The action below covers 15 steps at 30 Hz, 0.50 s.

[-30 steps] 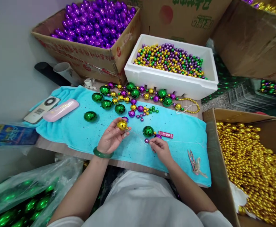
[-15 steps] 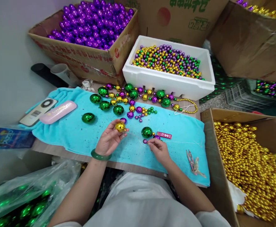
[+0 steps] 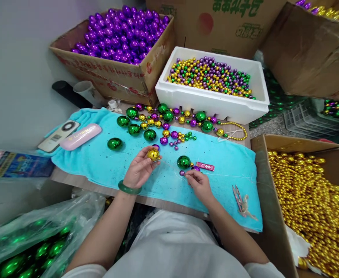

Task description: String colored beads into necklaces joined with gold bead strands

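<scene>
With the left hand [image 3: 140,170] closed on the gold ball [image 3: 153,155] above the blue towel [image 3: 99,162], the right hand [image 3: 198,183], pinching the thread by the small purple bead [image 3: 182,173], should keep it tight and aim straight at the hole.

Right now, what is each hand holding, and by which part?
Left hand holds a gold ball by its sides, in the fingertips. Right hand pinches near a small purple bead; exact grip unclear.

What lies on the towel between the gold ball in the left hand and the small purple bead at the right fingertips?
Nothing solid. Between the gold ball in the left hand and the small purple bead by the right hand only bare turquoise towel shows; the green ball sits just behind that line.
</scene>
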### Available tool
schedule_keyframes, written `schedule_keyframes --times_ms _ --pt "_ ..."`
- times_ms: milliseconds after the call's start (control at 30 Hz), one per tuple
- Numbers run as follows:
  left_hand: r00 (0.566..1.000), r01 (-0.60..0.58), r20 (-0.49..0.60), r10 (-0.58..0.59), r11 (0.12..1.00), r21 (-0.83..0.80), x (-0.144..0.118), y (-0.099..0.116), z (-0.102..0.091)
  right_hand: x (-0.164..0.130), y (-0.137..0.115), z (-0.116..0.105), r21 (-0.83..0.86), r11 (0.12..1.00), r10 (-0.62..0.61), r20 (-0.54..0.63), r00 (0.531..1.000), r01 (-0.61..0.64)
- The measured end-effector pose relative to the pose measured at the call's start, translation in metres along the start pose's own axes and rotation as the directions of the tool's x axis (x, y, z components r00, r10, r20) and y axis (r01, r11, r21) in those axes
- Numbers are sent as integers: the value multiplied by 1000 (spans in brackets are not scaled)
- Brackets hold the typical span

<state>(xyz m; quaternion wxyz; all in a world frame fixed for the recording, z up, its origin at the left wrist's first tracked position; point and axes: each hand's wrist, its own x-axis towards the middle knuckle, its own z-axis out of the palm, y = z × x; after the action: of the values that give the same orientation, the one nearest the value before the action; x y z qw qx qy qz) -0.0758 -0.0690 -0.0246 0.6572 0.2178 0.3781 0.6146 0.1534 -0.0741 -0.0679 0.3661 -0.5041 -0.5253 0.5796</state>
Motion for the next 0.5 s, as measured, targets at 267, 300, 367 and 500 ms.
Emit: schedule_keyframes --times_ms 267,300,367,500 --pt "999 -26 25 26 1000 -5 0 2 2 2 -1 -1 8 1000 3 -8 1000 -3" --pt "999 -24 25 24 1000 -10 0 2 2 3 -1 -1 23 1000 11 -7 1000 -11" --pt "1000 -15 23 15 1000 -25 0 2 2 4 -2 -1 55 998 34 7 999 -34" --pt "1000 2 18 -1 999 -45 -1 2 4 4 -4 0 84 994 69 33 997 -71"
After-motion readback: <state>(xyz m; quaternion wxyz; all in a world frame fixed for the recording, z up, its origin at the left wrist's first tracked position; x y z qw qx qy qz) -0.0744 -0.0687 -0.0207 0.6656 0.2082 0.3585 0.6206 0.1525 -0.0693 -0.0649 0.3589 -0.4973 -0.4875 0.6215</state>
